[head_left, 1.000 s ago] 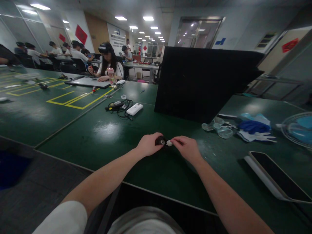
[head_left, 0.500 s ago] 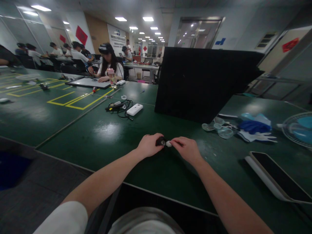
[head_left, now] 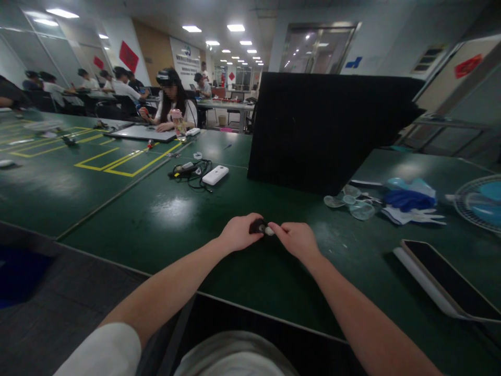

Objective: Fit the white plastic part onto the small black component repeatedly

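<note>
Your left hand (head_left: 238, 233) has the dark piece (head_left: 255, 226) pinched over the worktop's (head_left: 250, 284) near middle, round face toward you, long axis hard to tell. Right hand (head_left: 295, 240) is pinching the white bit (head_left: 269, 231) just right of it.

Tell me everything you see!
small round part: 1, dark, centre
small lump: 1, white, beside it
oblong box: 1, white, beyond
thin cables: unclear, black, beside box
upright panel: 1, black, ahead
plastic fan blades: several, clear, right
soft gloves: unclear, blue-white, right
round grille: 1, pale, far right
phone-like slab: 1, black, near right
lidded bottle: 1, pink, back left
glossy tabletops: several, green, beneath
people: several, mixed clothes, behind
left hand: 1, bare, gripping part
right hand: 1, bare, touching lump
</note>
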Tool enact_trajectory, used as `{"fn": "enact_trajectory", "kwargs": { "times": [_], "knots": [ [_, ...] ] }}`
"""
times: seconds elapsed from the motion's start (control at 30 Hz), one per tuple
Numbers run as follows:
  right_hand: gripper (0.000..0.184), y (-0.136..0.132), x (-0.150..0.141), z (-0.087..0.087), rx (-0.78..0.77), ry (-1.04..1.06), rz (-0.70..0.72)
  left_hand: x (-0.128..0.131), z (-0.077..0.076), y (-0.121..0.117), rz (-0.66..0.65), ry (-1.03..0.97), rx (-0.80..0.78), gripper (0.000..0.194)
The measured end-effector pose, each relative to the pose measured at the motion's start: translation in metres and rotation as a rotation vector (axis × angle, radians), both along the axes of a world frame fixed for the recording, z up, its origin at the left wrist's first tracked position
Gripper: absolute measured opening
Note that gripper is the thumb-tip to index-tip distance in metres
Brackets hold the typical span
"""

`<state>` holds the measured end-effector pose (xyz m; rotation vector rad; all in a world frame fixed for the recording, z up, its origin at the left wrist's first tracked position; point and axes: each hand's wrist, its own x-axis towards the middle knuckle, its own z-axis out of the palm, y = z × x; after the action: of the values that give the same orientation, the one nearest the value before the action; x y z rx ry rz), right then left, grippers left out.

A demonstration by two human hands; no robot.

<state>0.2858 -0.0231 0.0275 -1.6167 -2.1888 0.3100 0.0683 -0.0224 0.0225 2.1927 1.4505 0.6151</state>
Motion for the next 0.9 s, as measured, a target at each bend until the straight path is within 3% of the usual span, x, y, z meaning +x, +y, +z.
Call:
{"fn": "enact_trajectory", "kwargs": {
  "times": [0.17, 0.4, 0.5, 0.6, 0.77, 0.9],
  "knots": [
    [0.078, 0.004, 0.009, 0.004, -0.046, 0.108, -0.077, 0.000, -0.002, 0.001, 0.001, -0.018, 0.005, 0.051],
    [0.076, 0.006, 0.015, 0.005, -0.066, 0.146, -0.109, 0.000, -0.002, 0.000, -0.002, -0.027, 0.014, 0.050],
    [0.075, 0.007, 0.016, 0.005, -0.099, 0.160, -0.110, -0.011, -0.005, 0.006, 0.018, -0.031, 0.030, 0.050],
    [0.074, 0.011, 0.021, 0.005, -0.127, 0.165, -0.145, -0.043, -0.010, 0.019, 0.081, -0.062, 0.017, 0.049],
    [0.076, 0.017, 0.025, 0.003, -0.113, 0.154, -0.162, -0.127, -0.018, 0.034, 0.334, -0.148, -0.030, 0.048],
    [0.073, 0.014, 0.021, 0.006, -0.157, 0.170, -0.119, -0.178, -0.017, 0.030, 0.520, -0.025, 0.047, 0.057]
  ]
}}
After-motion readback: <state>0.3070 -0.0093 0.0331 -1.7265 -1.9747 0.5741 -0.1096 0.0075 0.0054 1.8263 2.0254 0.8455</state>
